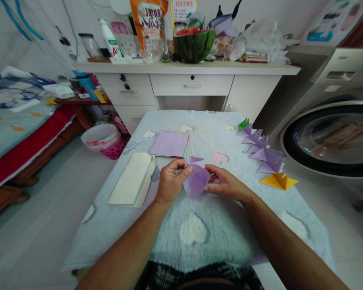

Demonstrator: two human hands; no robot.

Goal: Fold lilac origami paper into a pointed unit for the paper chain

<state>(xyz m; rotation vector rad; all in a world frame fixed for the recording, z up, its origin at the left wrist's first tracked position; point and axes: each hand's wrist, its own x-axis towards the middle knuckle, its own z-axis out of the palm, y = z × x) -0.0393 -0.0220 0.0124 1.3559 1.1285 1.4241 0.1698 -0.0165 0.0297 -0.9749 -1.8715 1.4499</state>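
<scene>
Both of my hands hold one partly folded sheet of purple paper (196,179) just above the blue towel-covered table (199,229). My left hand (170,181) pinches its left edge with thumb and fingers. On the right, my right hand (226,183) grips the other edge. Beyond them lies a stack of coloured paper squares (170,143) with a purple sheet on top. A row of folded paper pieces runs along the table's right side: a green one (243,124), several purple ones (261,149), and a yellow one (278,181) nearest me.
A cream folded cloth or pad (133,179) lies left of my hands. A white desk (190,82) with a cut watermelon (194,43) stands behind the table. A washing machine (329,137) is at the right, a pink bin (104,141) and a bed (18,129) at the left.
</scene>
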